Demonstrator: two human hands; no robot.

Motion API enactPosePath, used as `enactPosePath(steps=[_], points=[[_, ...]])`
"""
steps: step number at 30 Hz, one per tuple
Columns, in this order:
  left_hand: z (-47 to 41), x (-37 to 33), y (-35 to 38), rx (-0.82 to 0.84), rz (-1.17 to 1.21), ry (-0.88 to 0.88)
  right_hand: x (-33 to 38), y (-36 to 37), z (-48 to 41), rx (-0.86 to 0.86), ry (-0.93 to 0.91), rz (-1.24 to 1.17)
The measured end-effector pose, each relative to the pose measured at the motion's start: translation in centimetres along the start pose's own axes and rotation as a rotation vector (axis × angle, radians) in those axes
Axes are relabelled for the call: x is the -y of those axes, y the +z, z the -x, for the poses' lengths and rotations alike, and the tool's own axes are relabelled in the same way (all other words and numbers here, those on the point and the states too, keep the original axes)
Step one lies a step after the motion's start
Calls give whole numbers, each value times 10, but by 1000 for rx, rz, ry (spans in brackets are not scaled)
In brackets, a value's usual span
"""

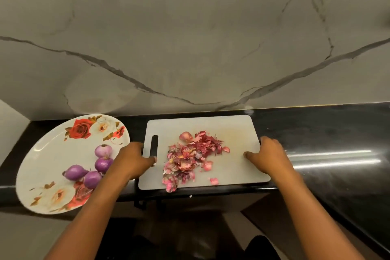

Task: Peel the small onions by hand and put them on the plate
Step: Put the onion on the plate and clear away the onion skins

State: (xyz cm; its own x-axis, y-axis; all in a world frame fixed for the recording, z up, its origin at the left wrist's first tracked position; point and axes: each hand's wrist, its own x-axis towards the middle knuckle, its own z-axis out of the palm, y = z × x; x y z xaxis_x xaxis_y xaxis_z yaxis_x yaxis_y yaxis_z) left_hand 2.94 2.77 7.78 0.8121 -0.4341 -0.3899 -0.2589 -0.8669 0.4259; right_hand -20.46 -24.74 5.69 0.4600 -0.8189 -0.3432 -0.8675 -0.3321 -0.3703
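Plate (42, 154) at left, holding four peeled onions (90, 178). White cutting board (238, 133) beside it, bearing heaped skins (187, 158) and one unpeeled onion (185, 136). Left hand (132, 159) and right hand (268, 154) curled round board's opposite edges, thumbs on top. Black counter (327, 133) beneath.

Plainly a home kitchen. Shown by a glossy black worktop (327, 129) running along a grey marble-veined wall (190, 38), by a white chopping board (238, 133) with a handle slot, strewn with red onion skins (190, 158), and by a flower-printed dinner plate (42, 167) (roses, red and cream) carrying four peeled small onions (92, 179).
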Motion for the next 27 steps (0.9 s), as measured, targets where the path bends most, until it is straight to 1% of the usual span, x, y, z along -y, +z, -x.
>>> enactPosePath(steps=[2,6,11,16,22,27], points=[[2,-1,-1,-14,76,-24,-1,-3,-3,19,19,-31],[4,-3,0,-43,150,-68,-2,-12,-8,39,61,-126],[-4,-9,0,-76,128,-110,-7,-16,-13,87,118,-282],[-16,-19,1,-90,115,-90,-15,-23,-18,138,122,-476],[-28,-18,2,-132,211,-79,-26,-27,-19,78,76,-613],[-34,-20,-7,-168,291,-73,-17,-31,-20,11,10,-659]])
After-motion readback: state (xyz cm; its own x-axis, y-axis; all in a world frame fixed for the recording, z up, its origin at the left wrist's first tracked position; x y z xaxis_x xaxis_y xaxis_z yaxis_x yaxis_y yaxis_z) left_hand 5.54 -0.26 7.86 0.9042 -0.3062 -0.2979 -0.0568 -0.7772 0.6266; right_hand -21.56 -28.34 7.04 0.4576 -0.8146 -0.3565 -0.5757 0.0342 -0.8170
